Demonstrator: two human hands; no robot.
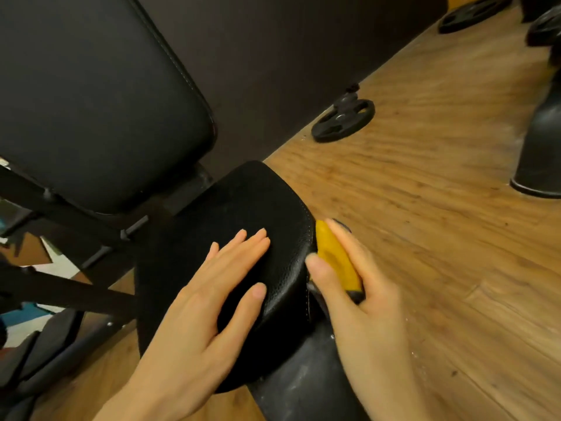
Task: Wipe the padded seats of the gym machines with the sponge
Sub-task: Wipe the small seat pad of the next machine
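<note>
Right hand (361, 287) is gripping the yellow sponge (335, 262) against the seat pad (261, 208) side edge, frame centre, prob. wiping the seam; left hand (212, 287) is lying flat on top, fingers straight, steadying it.

Yellow sponge (335, 262), black seat (258, 208)

Left hand (212, 287) lies flat, fingers straight, on top of the black padded seat (258, 208); right hand (358, 287) grips the yellow sponge (335, 259) and presses it against the seat's right edge, along the stitched seam. Black backrest pad (91, 95) stands tilted above and left of the seat. Weight plate (343, 120) lies on the wooden floor (440, 177) by the dark wall, well apart from the seat
</note>
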